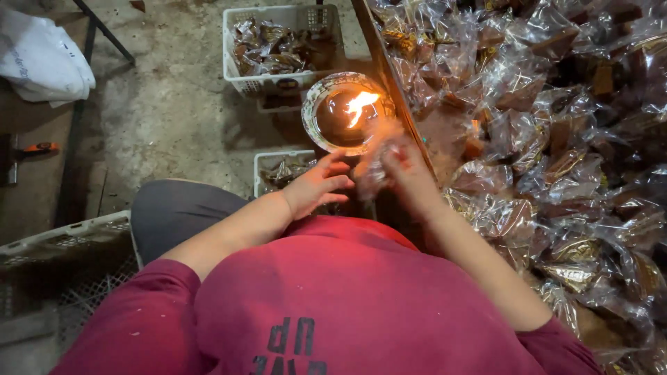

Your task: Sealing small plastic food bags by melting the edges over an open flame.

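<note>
Worktop (410, 118) on the right, heaped with clear cellophane packets (556, 139) of brown sweets, pile runs from top edge to bottom right. Concrete floor (174, 104) on the left. White plastic crate (281, 48) on the floor at top, holds more wrapped packets; second white crate (278, 170) below it, partly hidden by the arms. Mesh crate (62, 257) at lower left. White sack (42, 55) top left. Round glass bowl lamp (345, 111) with a lit flame (361, 104) sits at the worktop's edge, between the two crates and the pile. Right hand (406, 170) pinches a small cellophane packet (375, 170), blurred, just below the lamp. Left hand (319, 184) fingers spread, half open, just beside the packet; contact cannot tell
</note>
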